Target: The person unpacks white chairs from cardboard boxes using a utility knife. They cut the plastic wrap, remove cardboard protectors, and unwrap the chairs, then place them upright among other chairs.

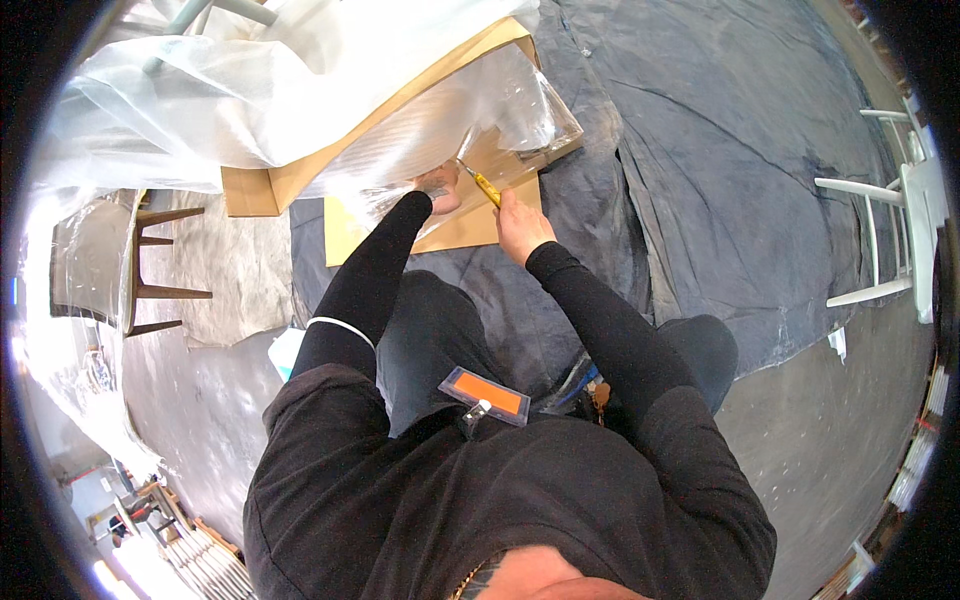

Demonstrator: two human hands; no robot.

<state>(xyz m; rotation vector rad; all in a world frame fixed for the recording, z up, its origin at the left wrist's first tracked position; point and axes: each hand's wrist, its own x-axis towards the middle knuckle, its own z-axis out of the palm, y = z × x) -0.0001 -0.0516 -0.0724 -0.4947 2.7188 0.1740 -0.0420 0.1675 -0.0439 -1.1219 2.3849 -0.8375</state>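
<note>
My right hand (522, 228) is wrapped round a yellow utility knife (486, 188), its tip pointing up and left toward the clear plastic film (400, 150). Just left of the knife, my left hand (438, 188) is closed on the film, its fingers partly hidden. The film covers the side of a large wrapped piece edged with a bent cardboard strip (400, 92). Below the film and my left hand lies a flat cardboard sheet (470, 232).
Dark cloth (740, 150) covers the floor ahead and right. A wooden-legged chair (95, 258) under plastic stands at left, a white chair (925, 215) at far right. Translucent sheeting (190, 120) drapes over the upper left. Stacked slats (205, 560) lie at lower left.
</note>
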